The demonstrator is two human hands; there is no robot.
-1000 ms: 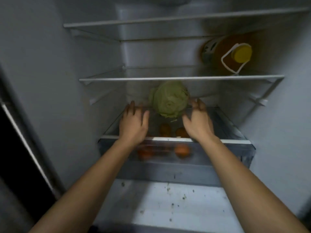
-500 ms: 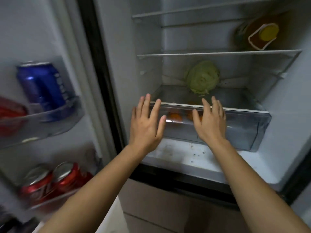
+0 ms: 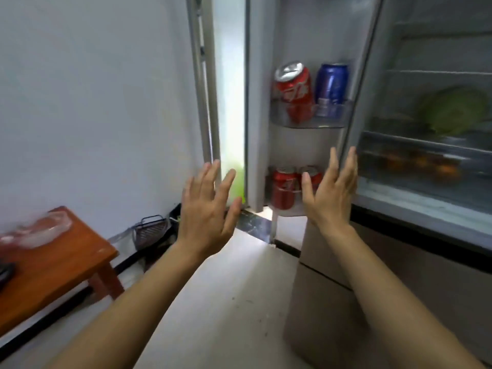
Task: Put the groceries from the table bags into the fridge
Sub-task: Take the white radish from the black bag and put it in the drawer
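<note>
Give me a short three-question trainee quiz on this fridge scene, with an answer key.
1. True or false: the left hand holds a can.
2. Multiple choice: the blue can stands on A) the table, B) the upper door shelf, C) the floor.
3. Fill in: inside the fridge, the cabbage sits above a drawer holding ____ fruit.

Key: 1. False; both it and the right hand are open and empty. 2. B, beside a red can. 3. Orange.
</note>
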